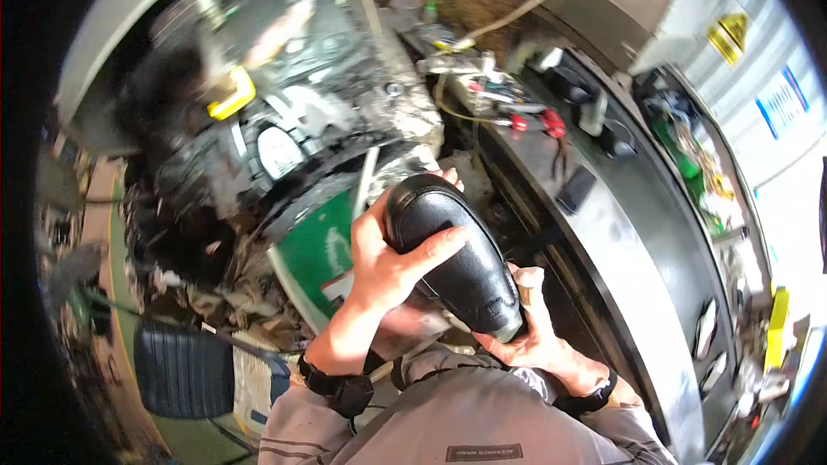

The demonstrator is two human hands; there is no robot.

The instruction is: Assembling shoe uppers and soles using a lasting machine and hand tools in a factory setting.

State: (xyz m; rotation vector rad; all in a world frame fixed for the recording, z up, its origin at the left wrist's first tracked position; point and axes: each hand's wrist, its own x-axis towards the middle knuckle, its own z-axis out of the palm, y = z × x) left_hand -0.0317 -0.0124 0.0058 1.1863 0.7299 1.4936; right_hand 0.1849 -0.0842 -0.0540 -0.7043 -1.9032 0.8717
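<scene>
In front of my body I hold a black leather shoe (457, 280), tilted, its broad rounded end up and to the left. My left hand (388, 263) wraps its left side, with the thumb lying across the smooth leather and fingertips showing past the far edge. My right hand (538, 331) grips the narrower lower end, where a greyish patch shows. The underside of the shoe is hidden from view.
A dark, greasy machine (284, 112) with a yellow part (233, 93) stands left, blurred. Below it is a green panel (314, 241) beside scraps. A metal bench (594, 228) on the right bears red-handled tools (538, 123) and a dark flat rectangular object (578, 189). A black padded seat (183, 370) is lower left.
</scene>
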